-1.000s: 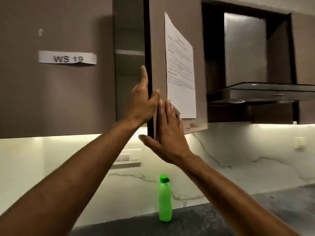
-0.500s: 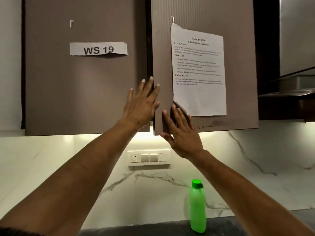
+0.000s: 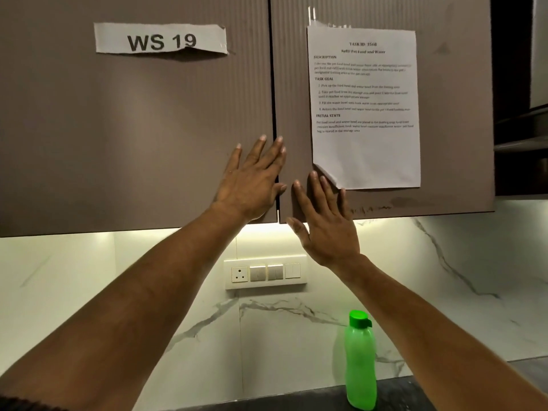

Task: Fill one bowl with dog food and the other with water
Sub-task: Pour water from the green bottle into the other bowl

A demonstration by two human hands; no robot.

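No bowls or dog food in view, so can't say where they are. The only task-adjacent thing showing is the green bottle (image 3: 360, 361), upright on the dark counter (image 3: 421, 396) against the marble backsplash (image 3: 148, 292), cap on, well below and apart from both hands. Looks like light plastic w/ smooth sides, prob. slippery if wet; contents can't be seen thru it, so weight is a guess. Best taken round the mid-body, one hand, w/ the cap left shut till over a bowl. Above it, the switch plate (image 3: 265, 272). Higher up, both hands lie flat on the cabinet fronts: left hand (image 3: 252, 182) w/ fingers straight and spread, across the seam on the left door (image 3: 133, 129); right hand (image 3: 326, 221) likewise straight-fingered, palm on the right door (image 3: 459, 114), fingertips near the curled corner of the taped sheet (image 3: 366, 108). Neither holds anything. Doors read as shut. A "WS 19" label (image 3: 161, 40) sits on the left door.
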